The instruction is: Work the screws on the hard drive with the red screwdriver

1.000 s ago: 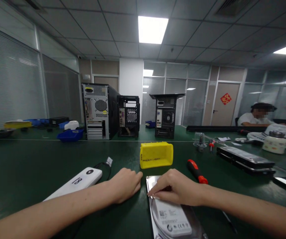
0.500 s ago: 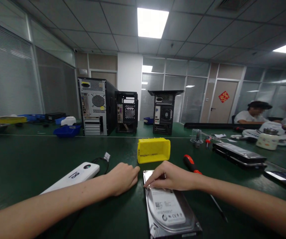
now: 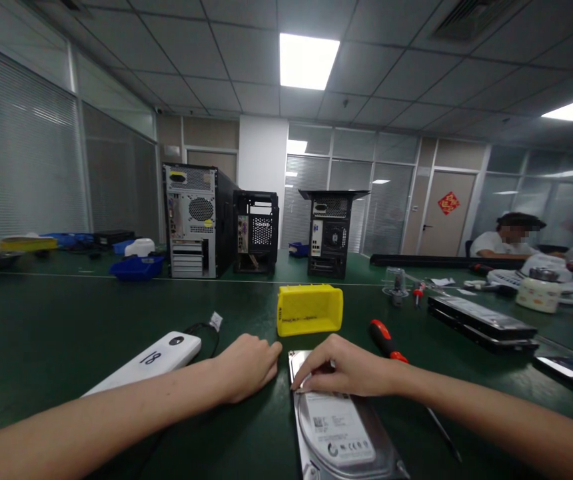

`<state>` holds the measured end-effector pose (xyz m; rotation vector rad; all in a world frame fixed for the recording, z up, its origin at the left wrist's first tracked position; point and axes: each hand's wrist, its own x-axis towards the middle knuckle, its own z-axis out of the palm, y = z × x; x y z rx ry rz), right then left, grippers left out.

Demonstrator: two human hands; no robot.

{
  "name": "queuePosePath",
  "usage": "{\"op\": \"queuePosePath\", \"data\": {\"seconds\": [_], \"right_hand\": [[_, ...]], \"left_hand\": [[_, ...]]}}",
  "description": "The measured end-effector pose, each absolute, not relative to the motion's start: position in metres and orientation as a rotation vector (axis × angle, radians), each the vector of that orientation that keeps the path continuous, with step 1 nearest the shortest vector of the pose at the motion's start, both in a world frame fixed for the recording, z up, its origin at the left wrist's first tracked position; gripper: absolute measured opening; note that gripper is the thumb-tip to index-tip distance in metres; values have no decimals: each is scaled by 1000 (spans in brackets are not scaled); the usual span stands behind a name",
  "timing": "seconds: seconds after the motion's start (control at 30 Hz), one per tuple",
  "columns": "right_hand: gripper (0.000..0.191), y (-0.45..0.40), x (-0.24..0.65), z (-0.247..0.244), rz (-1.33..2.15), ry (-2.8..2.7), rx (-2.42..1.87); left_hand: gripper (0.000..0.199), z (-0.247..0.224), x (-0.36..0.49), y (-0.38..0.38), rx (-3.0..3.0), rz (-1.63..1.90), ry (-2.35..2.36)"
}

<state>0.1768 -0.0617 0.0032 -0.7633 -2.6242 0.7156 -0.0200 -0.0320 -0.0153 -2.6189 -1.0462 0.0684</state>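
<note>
Head view. We see a hard drive (image 3: 339, 433) lying flat, label side up, on the green surface (image 3: 41, 333) directly in front of the person, its near end cut off by the lower edge of the picture. The right hand (image 3: 349, 367) rests palm down on the far end of the drive, its fingertips (image 3: 300, 383) pressed on the far left corner; the fingers lie loosely together and are laid on the drive, not clamped around it. The left hand (image 3: 246, 367) lies on the surface just beside the drive's far left corner, fingers curled into a loose fist; we cannot tell whether it encloses anything. The two hands are close together but apart.

Just beyond the hands stands a yellow bin (image 3: 309, 309). A red-handled screwdriver (image 3: 386, 341) lies to the right of the drive, its shaft passing behind the right forearm. To the left lies a white device (image 3: 149, 363) marked "18", with a black cable (image 3: 204, 331) at its far end. Further back on the surface we note three computer towers (image 3: 199, 221), rear panels facing us, a blue bin (image 3: 136, 268) at far left, and flat dark drives (image 3: 481, 320) at right. A seated person (image 3: 504, 239) is at far right.
</note>
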Motion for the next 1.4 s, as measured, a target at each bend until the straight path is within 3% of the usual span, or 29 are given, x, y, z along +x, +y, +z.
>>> {"op": "queuePosePath", "data": {"seconds": [0.33, 0.77, 1.4], "right_hand": [[27, -56, 183, -5, 950, -2481, -876], [26, -59, 177, -5, 988, -2421, -908], [25, -61, 178, 0, 679, -2617, -740]], "left_hand": [[27, -17, -19, -31, -2644, 78, -1073], [25, -17, -21, -32, -2623, 71, -1056], [25, -13, -21, -33, -2635, 58, -1043]]}}
